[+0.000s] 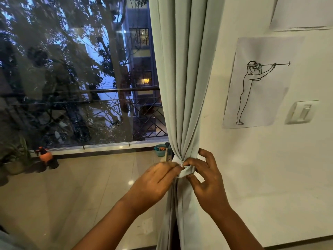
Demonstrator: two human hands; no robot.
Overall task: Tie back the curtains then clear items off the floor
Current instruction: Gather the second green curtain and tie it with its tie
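Observation:
A pale green curtain [182, 78] hangs gathered at the right edge of the window, bunched tight at waist height. A tieback band [186, 171] of the same cloth wraps round the bunch. My left hand [155, 183] pinches the band's end from the left. From the right, my right hand [205, 177] pinches the band with thumb and forefinger, its other fingers spread behind the curtain. The two hands meet at the front of the band.
A large glass pane [75, 78] fills the left, with a balcony beyond holding an orange spray bottle [44, 156], a potted plant [16, 159] and a teal container [160, 149]. The white wall [261, 168] carries a line drawing [259, 83] and a switch [301, 112].

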